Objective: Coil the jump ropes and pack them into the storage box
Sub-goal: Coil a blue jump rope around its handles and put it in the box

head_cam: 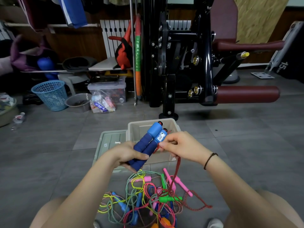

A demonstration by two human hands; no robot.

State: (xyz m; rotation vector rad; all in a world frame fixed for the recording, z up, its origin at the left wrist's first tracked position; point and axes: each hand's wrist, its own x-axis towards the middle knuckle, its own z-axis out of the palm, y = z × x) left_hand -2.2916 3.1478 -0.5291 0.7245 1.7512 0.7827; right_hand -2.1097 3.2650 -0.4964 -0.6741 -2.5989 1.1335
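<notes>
My left hand [130, 155] grips two blue jump-rope handles [148, 143] side by side, their tips pointing up over the beige storage box [172, 126]. My right hand [179, 145] pinches this rope's red cord [176, 168] close to the handles; the cord hangs down to the floor. A tangled pile of jump ropes [148, 198] with pink, green, blue and orange handles lies on the tiles between my knees. The box lid [108, 142] lies flat left of the box.
A black weight machine [189, 63] with maroon pads stands behind the box. At the back left are a blue mesh basket [51, 96], a grey basin [77, 101], a clear plastic bin [108, 89] and a bag of items. A plastic bottle [18, 120] lies far left.
</notes>
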